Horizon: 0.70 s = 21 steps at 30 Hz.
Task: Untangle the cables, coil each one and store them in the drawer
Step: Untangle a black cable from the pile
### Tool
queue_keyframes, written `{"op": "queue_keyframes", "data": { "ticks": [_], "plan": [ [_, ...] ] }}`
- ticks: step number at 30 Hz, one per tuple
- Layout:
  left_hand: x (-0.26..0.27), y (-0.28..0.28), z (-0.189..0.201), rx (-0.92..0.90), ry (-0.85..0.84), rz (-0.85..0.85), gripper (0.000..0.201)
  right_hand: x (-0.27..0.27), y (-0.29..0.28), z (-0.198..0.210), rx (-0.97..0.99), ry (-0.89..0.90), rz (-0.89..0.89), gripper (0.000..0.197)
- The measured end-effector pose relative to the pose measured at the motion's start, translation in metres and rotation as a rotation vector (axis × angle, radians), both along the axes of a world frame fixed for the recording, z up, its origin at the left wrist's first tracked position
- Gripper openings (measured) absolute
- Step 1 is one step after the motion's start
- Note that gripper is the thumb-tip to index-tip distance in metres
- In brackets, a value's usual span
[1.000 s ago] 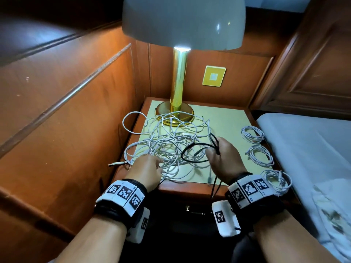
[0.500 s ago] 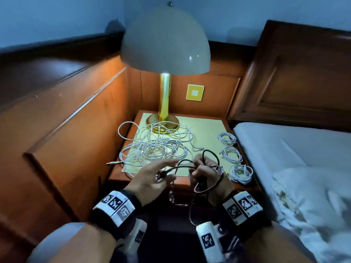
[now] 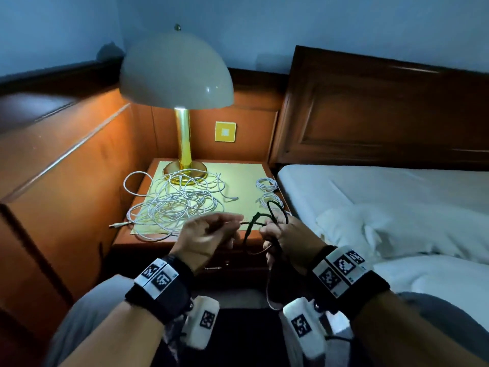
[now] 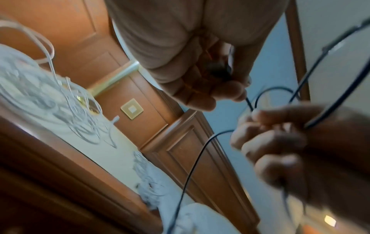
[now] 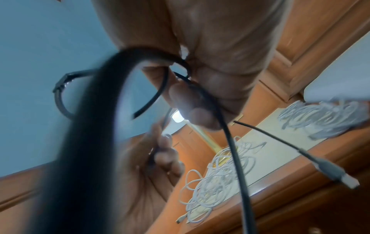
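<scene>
Both hands, left hand [image 3: 209, 238] and right hand [image 3: 287, 233], grasp a thin black cable [image 3: 267, 217] before the wooden nightstand [image 3: 254, 170]; tangled white cables [image 3: 174, 202] lie by its brass lamp [image 3: 182, 144].

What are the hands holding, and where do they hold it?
Both hold the black cable: the right hand grips its gathered loops, the left hand pinches a loose stretch.

Both hands [image 4: 200, 66] pinching a black cable [image 4: 192, 166] above tangled white cables [image 4: 40, 98].
</scene>
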<state>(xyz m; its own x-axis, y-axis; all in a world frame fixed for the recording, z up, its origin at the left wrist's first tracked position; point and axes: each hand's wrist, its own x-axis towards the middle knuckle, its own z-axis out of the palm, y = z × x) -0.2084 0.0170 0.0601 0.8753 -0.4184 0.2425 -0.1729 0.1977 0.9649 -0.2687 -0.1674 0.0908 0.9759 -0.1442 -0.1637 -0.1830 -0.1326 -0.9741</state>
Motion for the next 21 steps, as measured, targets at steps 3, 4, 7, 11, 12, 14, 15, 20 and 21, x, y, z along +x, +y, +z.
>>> {"op": "queue_keyframes", "data": {
  "ticks": [3, 4, 7, 11, 12, 14, 15, 20, 21],
  "plan": [
    [0.002, -0.033, 0.007, -0.221, 0.205, -0.082, 0.011, -0.016, -0.017, -0.015, 0.193, 0.104, -0.12, 0.02],
    [0.002, -0.047, 0.007, -0.259, 0.264, -0.114, 0.014, -0.021, -0.022, -0.022, 0.261, 0.125, -0.15, 0.021],
    [0.001, -0.081, 0.005, -0.247, 0.307, -0.116, 0.022, -0.023, -0.036, -0.044, 0.114, 0.242, -0.093, 0.023],
    [0.018, -0.104, 0.0, -0.102, 0.204, 0.037, 0.025, -0.012, -0.053, -0.059, -0.317, 0.271, 0.16, 0.075],
    [0.024, -0.106, 0.0, -0.083, 0.194, 0.047, 0.02, -0.008, -0.058, -0.059, -0.45, 0.292, 0.224, 0.089],
    [0.035, -0.106, -0.001, -0.048, 0.156, 0.072, 0.012, -0.001, -0.07, -0.055, -0.703, 0.327, 0.345, 0.107],
    [0.039, -0.103, 0.0, -0.025, 0.12, 0.08, 0.013, 0.0, -0.077, -0.052, -0.764, 0.338, 0.38, 0.115],
    [0.058, -0.104, -0.014, 0.161, 0.034, 0.09, 0.025, 0.015, -0.116, -0.053, -0.622, 0.202, 0.277, 0.089],
    [0.059, -0.106, -0.017, 0.185, 0.027, 0.069, 0.03, 0.017, -0.12, -0.053, -0.525, 0.102, 0.176, 0.073]
  ]
}}
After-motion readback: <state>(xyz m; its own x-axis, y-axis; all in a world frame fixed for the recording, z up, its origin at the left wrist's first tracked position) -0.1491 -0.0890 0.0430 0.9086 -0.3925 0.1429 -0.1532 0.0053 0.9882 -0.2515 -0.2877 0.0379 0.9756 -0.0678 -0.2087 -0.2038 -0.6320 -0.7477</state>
